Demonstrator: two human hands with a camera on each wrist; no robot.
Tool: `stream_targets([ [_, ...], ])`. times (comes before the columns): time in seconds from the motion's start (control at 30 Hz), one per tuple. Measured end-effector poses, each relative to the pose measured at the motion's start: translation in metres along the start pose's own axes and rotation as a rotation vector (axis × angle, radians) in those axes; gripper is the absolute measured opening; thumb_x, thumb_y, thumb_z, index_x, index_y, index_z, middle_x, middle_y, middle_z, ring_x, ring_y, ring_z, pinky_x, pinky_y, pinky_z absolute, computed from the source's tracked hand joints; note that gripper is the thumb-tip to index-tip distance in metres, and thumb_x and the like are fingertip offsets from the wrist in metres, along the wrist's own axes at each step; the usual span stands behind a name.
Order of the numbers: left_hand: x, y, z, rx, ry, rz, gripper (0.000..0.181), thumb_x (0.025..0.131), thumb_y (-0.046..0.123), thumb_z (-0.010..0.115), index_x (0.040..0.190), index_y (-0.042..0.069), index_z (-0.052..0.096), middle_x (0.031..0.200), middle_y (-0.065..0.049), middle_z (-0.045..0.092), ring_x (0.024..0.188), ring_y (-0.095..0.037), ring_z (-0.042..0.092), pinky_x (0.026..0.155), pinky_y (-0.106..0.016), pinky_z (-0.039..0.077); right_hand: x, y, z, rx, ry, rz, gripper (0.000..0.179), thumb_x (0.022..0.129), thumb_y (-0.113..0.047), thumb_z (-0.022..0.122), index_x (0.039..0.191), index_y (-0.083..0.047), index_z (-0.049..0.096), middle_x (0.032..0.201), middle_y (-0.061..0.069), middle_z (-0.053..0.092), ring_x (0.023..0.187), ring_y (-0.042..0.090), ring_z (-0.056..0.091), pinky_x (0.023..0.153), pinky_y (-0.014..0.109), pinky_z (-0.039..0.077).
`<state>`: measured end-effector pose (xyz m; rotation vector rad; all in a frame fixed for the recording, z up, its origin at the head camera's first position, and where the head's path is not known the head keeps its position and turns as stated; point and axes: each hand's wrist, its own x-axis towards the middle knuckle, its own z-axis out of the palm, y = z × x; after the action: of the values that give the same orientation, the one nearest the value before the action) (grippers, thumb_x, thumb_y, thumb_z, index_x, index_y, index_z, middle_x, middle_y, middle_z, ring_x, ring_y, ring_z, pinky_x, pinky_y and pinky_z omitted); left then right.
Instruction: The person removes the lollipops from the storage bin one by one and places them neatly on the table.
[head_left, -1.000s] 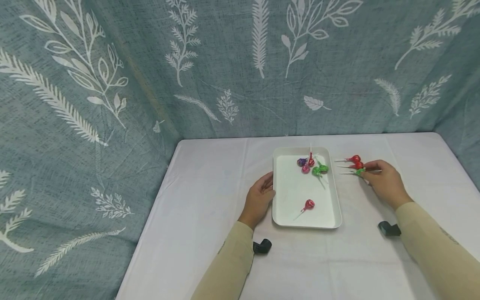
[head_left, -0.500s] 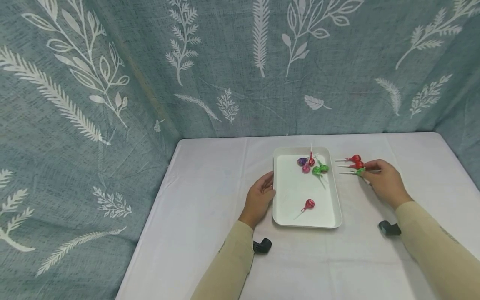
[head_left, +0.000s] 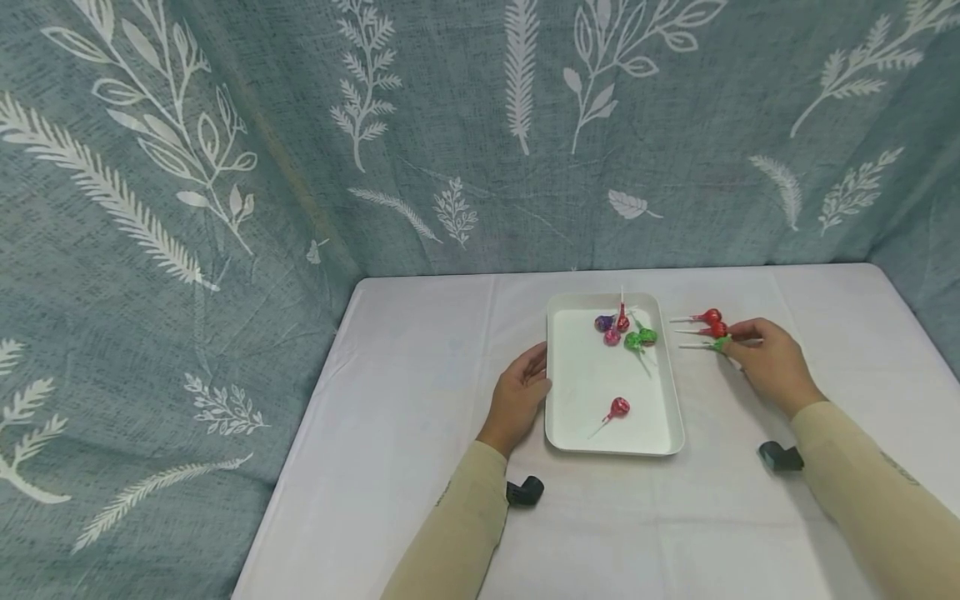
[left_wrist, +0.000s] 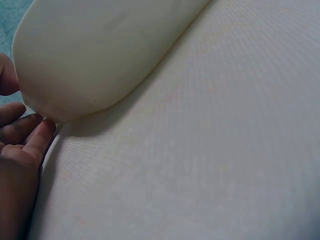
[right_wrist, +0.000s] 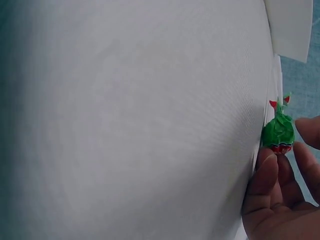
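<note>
In the head view a white rectangular tray (head_left: pixel 585 375) stands on the table with several wrapped lollipops in it. A purple, a pink, a red and a pair of green lollipops (head_left: pixel 640 338) cluster at its far end; one red lollipop (head_left: pixel 618 407) lies alone nearer. My left hand (head_left: pixel 517 400) rests its fingers and thumb against the tray's left side. Right of the tray, two red lollipops (head_left: pixel 711 317) and a green lollipop (right_wrist: pixel 280 131) lie in a row, sticks pointing left. My right hand (head_left: pixel 772 367) has its thumb and fingers round the green one's head, close to the nearer red one.
The table (head_left: pixel 420 400) is covered with a white cloth. A blue-green leaf-patterned curtain (head_left: pixel 480 167) stands along its back and sides. A black wrist mount (head_left: pixel 525 492) shows beside the left sleeve, and another wrist mount (head_left: pixel 780 457) beside the right sleeve.
</note>
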<state>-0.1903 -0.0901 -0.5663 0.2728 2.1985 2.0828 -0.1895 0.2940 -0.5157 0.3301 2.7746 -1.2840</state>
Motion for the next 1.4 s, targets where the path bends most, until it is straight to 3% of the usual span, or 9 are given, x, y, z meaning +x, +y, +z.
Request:
stream_targets([
  [0.17,-0.0003,0.0005,0.0009,0.016,0.009,-0.012,0.059,0.101,-0.001,0.058,0.159,0.002,0.053,0.154,-0.006,0.061,0.139,-0.016,0.059,0.114,-0.027,0.05,-0.0018,-0.0022,-0.0007,-0.014,-0.003,-0.008,0.045,0.11,-0.018,0.061,0.143,0.011,0.053,0.143,0.035,0.053,0.125,0.051,0.057,0.092,0.057,0.06],
  [0.57,0.0005,-0.0006,0.0007,0.009,0.011,0.004,0.058,0.1,-0.003,0.059,0.158,0.002,0.053,0.153,-0.006,0.062,0.138,-0.016,0.06,0.113,-0.027,0.05,-0.0036,-0.0061,0.0007,0.002,-0.005,-0.011,0.044,0.109,-0.012,0.06,0.144,0.011,0.052,0.145,0.035,0.051,0.129,0.054,0.054,0.101,0.066,0.055],
  [1.4,0.0009,0.0,0.0007,0.012,0.01,0.006,0.059,0.1,-0.001,0.06,0.158,0.002,0.053,0.153,-0.006,0.062,0.138,-0.016,0.06,0.114,-0.028,0.05,-0.0039,-0.005,-0.0014,0.003,-0.012,-0.013,0.044,0.109,-0.014,0.062,0.142,0.011,0.053,0.144,0.036,0.052,0.126,0.053,0.056,0.096,0.061,0.059],
])
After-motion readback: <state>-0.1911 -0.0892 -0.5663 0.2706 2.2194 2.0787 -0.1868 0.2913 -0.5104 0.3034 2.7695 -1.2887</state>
